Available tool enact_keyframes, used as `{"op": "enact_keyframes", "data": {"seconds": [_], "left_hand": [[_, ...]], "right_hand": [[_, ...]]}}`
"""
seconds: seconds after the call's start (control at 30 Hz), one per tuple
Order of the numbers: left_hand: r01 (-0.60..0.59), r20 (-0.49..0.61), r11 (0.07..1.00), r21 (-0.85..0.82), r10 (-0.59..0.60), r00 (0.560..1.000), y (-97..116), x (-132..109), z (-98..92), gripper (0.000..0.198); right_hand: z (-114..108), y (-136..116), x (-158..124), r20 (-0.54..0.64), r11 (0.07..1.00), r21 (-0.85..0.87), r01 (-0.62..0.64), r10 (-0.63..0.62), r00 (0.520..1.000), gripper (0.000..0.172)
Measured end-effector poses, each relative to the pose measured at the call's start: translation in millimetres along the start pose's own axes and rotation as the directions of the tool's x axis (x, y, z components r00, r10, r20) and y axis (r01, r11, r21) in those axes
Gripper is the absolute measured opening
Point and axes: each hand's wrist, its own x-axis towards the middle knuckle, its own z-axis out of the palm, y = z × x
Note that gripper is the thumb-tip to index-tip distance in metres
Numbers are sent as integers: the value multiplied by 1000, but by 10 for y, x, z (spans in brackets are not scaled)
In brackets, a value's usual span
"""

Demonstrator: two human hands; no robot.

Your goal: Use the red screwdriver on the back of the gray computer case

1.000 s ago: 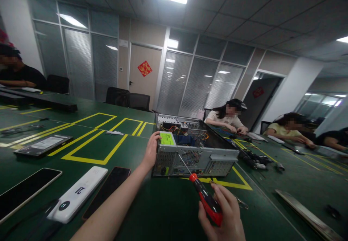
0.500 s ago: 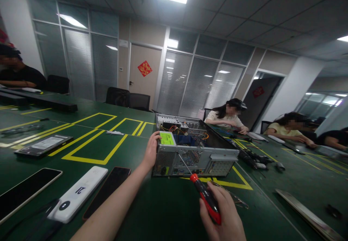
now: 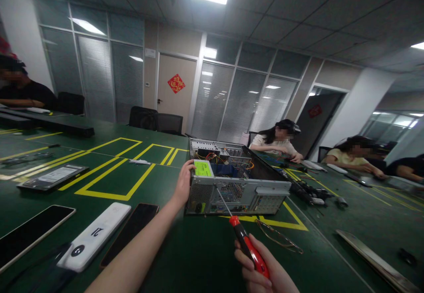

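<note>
An open desktop computer case (image 3: pixel 238 187) lies on its side on the green table, its back panel toward me and wires showing inside. My left hand (image 3: pixel 183 183) grips its left edge, beside the power supply (image 3: pixel 202 169) with a bright green label. In my right hand (image 3: pixel 256 264) is a red and black screwdriver (image 3: pixel 243 238), fingers wrapped round the handle. The shaft slants up and left, and its tip is at the back panel below the power supply's right side; the screw itself is too small to make out. A pair of glasses (image 3: pixel 280 238) lies right of the screwdriver.
To the left lie a hard drive (image 3: pixel 54 177), a white power bank (image 3: pixel 96 235) with a cable and two phones, one of them a dark phone (image 3: pixel 130 233). Dark cables (image 3: pixel 309 191) and a metal panel (image 3: pixel 374 257) lie to the right. Other people sit around the table.
My right hand has moved slightly left and down and its fingers have shifted round the handle. The handle has swung left while the tip stays at the panel. Left hand and case are still.
</note>
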Motion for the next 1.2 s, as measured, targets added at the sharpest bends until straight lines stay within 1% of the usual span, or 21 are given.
{"op": "enact_keyframes", "data": {"seconds": [0.1, 0.2, 0.33, 0.43, 0.53, 0.7, 0.8, 1.0, 1.2], "left_hand": [[-5, 1, 1000, -6, 5, 1000, 17, -1, -9, 45], [-16, -3, 1000, -15, 16, 1000, 25, -1, -13, 45], [-14, -2, 1000, -16, 14, 1000, 14, -1, -9, 44], [-5, -4, 1000, -7, 5, 1000, -3, -1, -1, 45], [-4, -5, 1000, -1, 4, 1000, -18, -3, 6, 45], [5, -7, 1000, -6, -5, 1000, -26, -2, 8, 46], [-10, -1, 1000, -1, 10, 1000, -20, 1, 5, 48], [-25, -7, 999, -20, 25, 1000, -15, -2, 6, 47], [-17, -12, 1000, -9, 17, 1000, -18, 1, 4, 46]], "right_hand": [[50, 39, 30, 11, 995, 68, -79, 79, 997, 33], [40, 56, 66, 0, 989, 41, -142, 142, 990, 32], [-53, 49, 89, 47, 992, 45, -121, 119, 992, 36], [-94, 47, 87, 84, 992, 69, -110, 105, 991, 32], [-78, 65, 85, 97, 993, 49, -107, 102, 990, 29], [-17, 103, 88, 134, 996, 15, -91, 88, 987, 29], [-10, 110, 90, 135, 996, 1, -92, 91, 987, 31], [-69, 81, 115, 111, 995, 60, -82, 75, 991, 29], [-48, 90, 111, 117, 994, 38, -106, 101, 988, 29]]}}
